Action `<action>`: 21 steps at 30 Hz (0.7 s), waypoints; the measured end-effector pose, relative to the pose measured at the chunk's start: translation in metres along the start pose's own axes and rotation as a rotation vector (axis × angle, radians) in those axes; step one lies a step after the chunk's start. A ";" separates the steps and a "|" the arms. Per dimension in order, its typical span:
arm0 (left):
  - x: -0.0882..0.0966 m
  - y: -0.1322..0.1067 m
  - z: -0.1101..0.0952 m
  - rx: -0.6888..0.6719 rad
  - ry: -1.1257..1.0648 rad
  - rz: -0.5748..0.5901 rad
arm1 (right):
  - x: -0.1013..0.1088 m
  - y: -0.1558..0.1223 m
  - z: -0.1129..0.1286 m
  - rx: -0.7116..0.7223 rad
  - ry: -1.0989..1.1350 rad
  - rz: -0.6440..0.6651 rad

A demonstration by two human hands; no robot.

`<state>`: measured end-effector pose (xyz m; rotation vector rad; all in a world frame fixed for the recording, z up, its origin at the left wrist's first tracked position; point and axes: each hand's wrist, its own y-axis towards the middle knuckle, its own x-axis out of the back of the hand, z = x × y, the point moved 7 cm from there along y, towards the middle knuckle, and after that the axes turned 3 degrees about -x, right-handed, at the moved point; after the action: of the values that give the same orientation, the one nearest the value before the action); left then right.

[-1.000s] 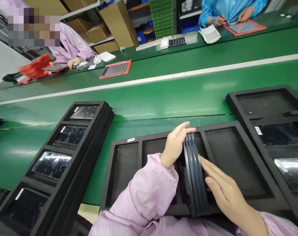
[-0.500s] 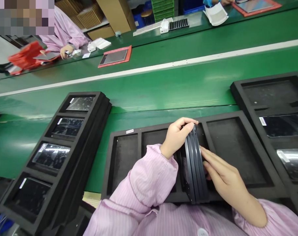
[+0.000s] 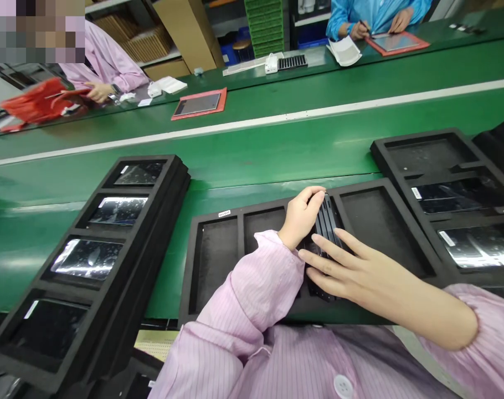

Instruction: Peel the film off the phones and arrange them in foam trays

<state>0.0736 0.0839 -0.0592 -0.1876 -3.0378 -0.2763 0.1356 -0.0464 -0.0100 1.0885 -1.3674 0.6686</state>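
In the head view a stack of thin dark flat panels stands on edge over a black foam tray. My left hand is closed on the far end of the stack, its thumb and fingers at the top corner. Across the panels' upper edges lies my right hand, fingers spread and touching the stack. My right fingers cover the middle of the panels. The tray's left and right compartments show bare bottoms.
At left is a pile of foam trays holding glossy dark screens. Another foam tray with screens stands at right. Across the green bench a person in pink and a person in blue work. A red-edged tablet-like panel lies there.
My right hand has gone from the stack's right side to spread fingers over its edges. My left hand keeps its hold. The view has shifted, showing more of the person in blue.
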 end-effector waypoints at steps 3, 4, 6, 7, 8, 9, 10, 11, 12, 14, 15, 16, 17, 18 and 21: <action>0.005 -0.001 -0.009 -0.056 0.020 -0.055 | 0.005 0.001 -0.008 0.114 -0.036 0.050; 0.007 -0.001 -0.014 -0.072 0.013 -0.059 | 0.011 0.001 -0.014 0.098 -0.023 0.025; 0.013 -0.002 -0.025 -0.085 -0.056 -0.067 | 0.031 -0.002 -0.033 -0.014 0.084 -0.119; 0.016 -0.004 -0.031 -0.086 -0.131 -0.063 | 0.040 -0.005 -0.043 -0.111 0.182 -0.210; 0.017 -0.008 -0.037 -0.086 -0.224 -0.040 | 0.048 -0.010 -0.055 -0.237 0.301 -0.311; 0.016 -0.014 -0.043 -0.096 -0.314 -0.003 | 0.052 -0.016 -0.065 -0.376 0.437 -0.412; 0.013 -0.022 -0.049 -0.115 -0.386 0.052 | 0.051 -0.024 -0.073 -0.513 0.587 -0.515; 0.008 -0.031 -0.054 -0.144 -0.416 0.115 | 0.047 -0.031 -0.078 -0.639 0.729 -0.614; 0.004 -0.040 -0.058 -0.186 -0.390 0.160 | 0.041 -0.037 -0.079 -0.727 0.852 -0.700; 0.000 -0.057 -0.058 -0.255 -0.264 0.185 | 0.030 -0.039 -0.071 -0.765 0.995 -0.803; 0.001 -0.064 -0.056 -0.296 -0.191 0.164 | 0.027 -0.036 -0.065 -0.735 1.030 -0.802; 0.003 -0.069 -0.055 -0.340 -0.127 0.134 | 0.024 -0.032 -0.059 -0.700 1.048 -0.783; 0.005 -0.072 -0.054 -0.390 -0.076 0.109 | 0.023 -0.028 -0.053 -0.660 1.059 -0.753; 0.007 -0.075 -0.054 -0.440 -0.038 0.106 | 0.023 -0.025 -0.048 -0.621 1.070 -0.733; 0.010 -0.082 -0.059 -0.587 0.034 0.154 | 0.029 -0.020 -0.038 -0.540 1.062 -0.706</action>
<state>0.0572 -0.0060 -0.0146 -0.4417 -2.7956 -1.1323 0.1734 -0.0267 0.0182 0.5350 -0.1653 0.2256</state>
